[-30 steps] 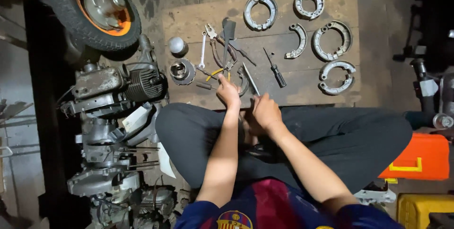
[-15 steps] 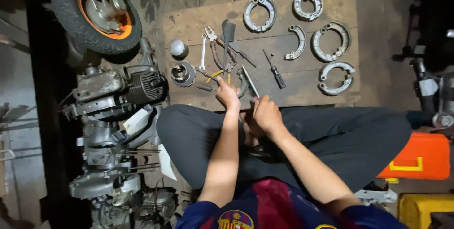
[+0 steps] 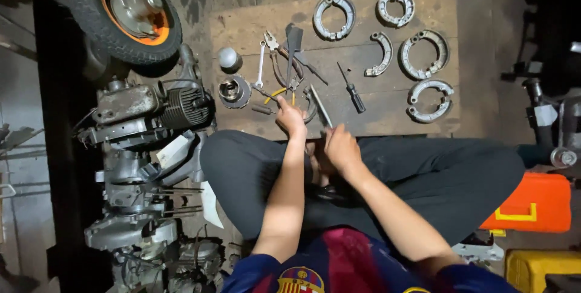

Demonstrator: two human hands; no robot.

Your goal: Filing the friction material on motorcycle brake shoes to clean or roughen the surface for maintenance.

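Note:
I sit cross-legged at a wooden board (image 3: 375,123) laid on the floor. My left hand (image 3: 290,118) rests at the board's near edge, its fingers closed around a dark curved metal part (image 3: 310,110). My right hand (image 3: 342,148) is just right of it and grips the lower end of a long flat metal file (image 3: 321,105), which lies slanted against the curved part. Yellow-handled pliers (image 3: 279,90) lie just beyond my left hand.
Several brake shoes (image 3: 423,54) lie on the right of the board, with a screwdriver (image 3: 352,90), wrenches (image 3: 260,63) and a round metal cylinder part (image 3: 233,90) further left. An engine (image 3: 151,111) and a wheel (image 3: 124,11) stand left. An orange box (image 3: 535,205) sits right.
Both hands stay at the same spot on the board's near edge. The view has only shifted slightly.

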